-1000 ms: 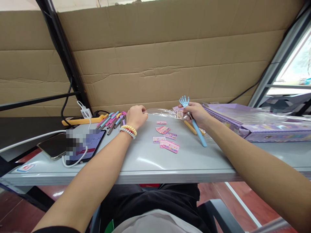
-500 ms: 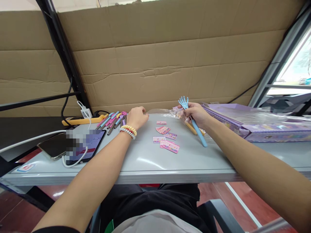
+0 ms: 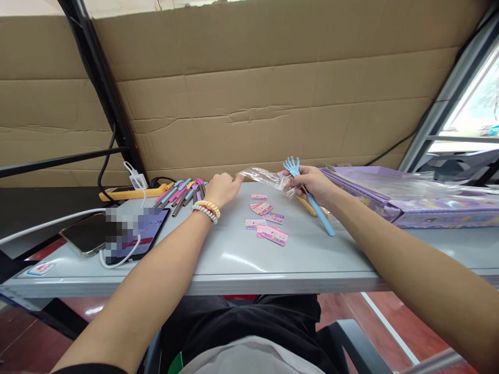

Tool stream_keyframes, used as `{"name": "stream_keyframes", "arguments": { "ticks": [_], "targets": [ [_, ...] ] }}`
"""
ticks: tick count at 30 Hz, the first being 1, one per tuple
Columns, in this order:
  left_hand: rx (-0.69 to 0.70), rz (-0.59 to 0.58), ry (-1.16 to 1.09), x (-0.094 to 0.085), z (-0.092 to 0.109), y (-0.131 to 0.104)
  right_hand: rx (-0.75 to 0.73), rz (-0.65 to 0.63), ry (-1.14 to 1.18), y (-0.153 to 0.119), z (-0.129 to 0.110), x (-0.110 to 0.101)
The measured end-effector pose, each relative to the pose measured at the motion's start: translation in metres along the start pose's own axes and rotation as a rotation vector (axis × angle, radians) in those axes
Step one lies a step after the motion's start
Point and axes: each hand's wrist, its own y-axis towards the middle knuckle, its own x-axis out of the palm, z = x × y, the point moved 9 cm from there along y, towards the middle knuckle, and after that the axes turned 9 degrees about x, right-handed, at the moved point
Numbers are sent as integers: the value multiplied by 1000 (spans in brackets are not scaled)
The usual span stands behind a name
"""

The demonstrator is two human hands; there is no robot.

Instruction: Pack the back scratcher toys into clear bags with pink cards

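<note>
My right hand (image 3: 313,183) is closed around a light blue back scratcher (image 3: 318,213). Its hand-shaped head points up and its handle slants down to the right. A clear plastic wrapper (image 3: 263,176) stretches between my hands, and its left end is pinched in my left hand (image 3: 223,190). The wrapper's right end bunches up by my right fingers. Small pink printed cards (image 3: 273,235) lie in loose groups on the table below. Behind my left wrist is a pile of coloured back scratchers (image 3: 181,193). Something yellow (image 3: 306,206) lies under my right hand.
On the right stands a purple box (image 3: 424,213) with plastic film over it. Two phones (image 3: 88,234) with white cables lie at the left, near a yellow object (image 3: 128,194) and a white charger (image 3: 138,181). A cardboard wall (image 3: 249,93) closes off the table's back.
The wrapper has lifted and been drawn out between my hands. My left hand has turned slightly, and the back scratcher has shifted a little to a more slanted pose.
</note>
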Motion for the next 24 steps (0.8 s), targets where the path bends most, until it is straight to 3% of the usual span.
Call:
{"name": "stream_keyframes", "arguments": {
  "ticks": [4,9,14,19,24],
  "targets": [
    [38,46,-174,0,2,0,0,-21,-17,0,1,3],
    [260,68,-426,-1,23,-4,-8,-33,-54,0,1,4],
    [294,-40,-367,12,30,-6,11,-18,-71,0,3,3],
    [324,24,-278,7,30,-6,-5,-38,-82,1,4,4],
    [514,41,-222,4,47,-10,-12,-44,-149,0,4,7]
  ]
}}
